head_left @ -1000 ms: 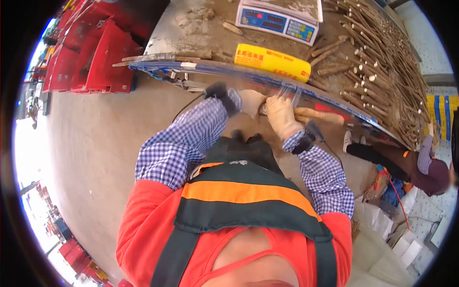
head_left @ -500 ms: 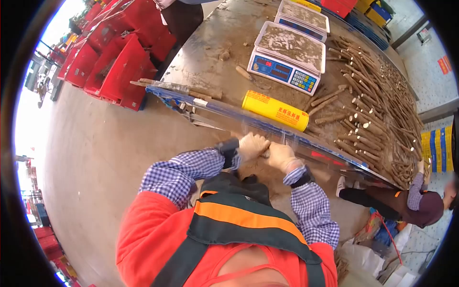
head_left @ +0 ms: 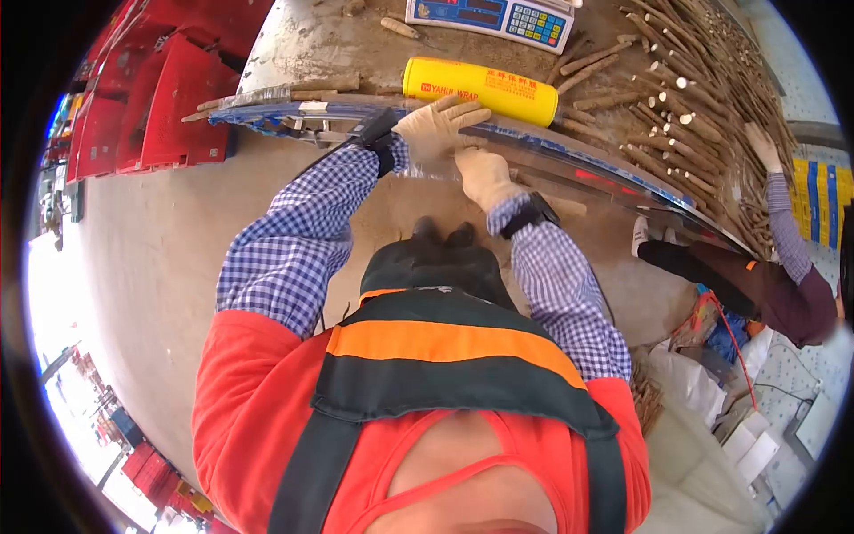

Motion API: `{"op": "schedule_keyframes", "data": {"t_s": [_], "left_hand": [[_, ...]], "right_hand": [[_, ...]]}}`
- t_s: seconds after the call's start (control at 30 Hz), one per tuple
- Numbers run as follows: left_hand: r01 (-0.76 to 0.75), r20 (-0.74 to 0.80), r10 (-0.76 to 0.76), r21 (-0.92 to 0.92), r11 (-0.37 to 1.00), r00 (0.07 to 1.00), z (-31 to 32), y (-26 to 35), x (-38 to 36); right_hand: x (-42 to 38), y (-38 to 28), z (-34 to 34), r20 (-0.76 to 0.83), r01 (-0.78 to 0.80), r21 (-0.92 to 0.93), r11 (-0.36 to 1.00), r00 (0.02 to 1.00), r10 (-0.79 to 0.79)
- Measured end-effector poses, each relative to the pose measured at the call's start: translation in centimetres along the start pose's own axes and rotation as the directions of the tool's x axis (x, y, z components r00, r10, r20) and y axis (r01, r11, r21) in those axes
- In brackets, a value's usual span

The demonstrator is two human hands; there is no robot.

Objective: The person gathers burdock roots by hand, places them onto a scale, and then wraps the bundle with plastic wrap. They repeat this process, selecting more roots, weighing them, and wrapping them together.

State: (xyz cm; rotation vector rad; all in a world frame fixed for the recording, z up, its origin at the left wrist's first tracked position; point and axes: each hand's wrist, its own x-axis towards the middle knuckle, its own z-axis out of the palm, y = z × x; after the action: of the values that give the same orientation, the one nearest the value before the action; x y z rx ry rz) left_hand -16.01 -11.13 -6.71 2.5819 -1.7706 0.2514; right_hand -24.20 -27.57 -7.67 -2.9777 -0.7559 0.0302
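My left hand, in a pale glove, lies at the table's front edge with its fingers stretched out, just below the yellow roll of plastic wrap. Close by on its right, my right hand, gloved too, is closed with the knuckles toward the edge. What it grips, if anything, is hidden. Clear film seems to hang between the hands and the edge, though it is hard to make out. Long brown roots with white cut ends lie piled right of the roll.
A digital scale stands behind the roll, with a short root to its left. Red crates are stacked at the left. On the right, a co-worker's hand reaches to the root pile; yellow and blue crates stand beyond.
My hands have moved apart from each other and toward the table edge. The left hand has opened its fingers. The view has shifted, and the co-worker's arm now reaches further over the pile.
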Motion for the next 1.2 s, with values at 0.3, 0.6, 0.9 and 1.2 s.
{"op": "schedule_keyframes", "data": {"t_s": [0.3, 0.6, 0.9, 1.2], "left_hand": [[0.031, 0.154, -0.07, 0.24, 0.97, 0.986, -1.0, 1.1, 0.3], [0.369, 0.281, -0.247, -0.799, 0.474, 0.927, -13.8, 7.8, 4.0], [0.491, 0.302, -0.387, -0.509, 0.707, 0.871, -16.9, -6.1, -3.7], [0.565, 0.218, -0.533, -0.12, 0.817, 0.817, -8.7, -28.2, -20.5]], "right_hand": [[-13.2, 0.8, -4.2, 0.157, 0.057, 0.343, 0.938, 0.981, -0.117], [-7.8, 2.0, -11.5, 0.05, 0.056, 0.47, 0.881, 0.995, -0.09], [10.2, -1.9, -15.0, -0.331, 0.172, -0.214, 0.962, 0.914, -0.237], [14.7, 3.1, -13.8, -0.238, -0.131, 0.076, 0.988, 0.96, 0.146]]}}
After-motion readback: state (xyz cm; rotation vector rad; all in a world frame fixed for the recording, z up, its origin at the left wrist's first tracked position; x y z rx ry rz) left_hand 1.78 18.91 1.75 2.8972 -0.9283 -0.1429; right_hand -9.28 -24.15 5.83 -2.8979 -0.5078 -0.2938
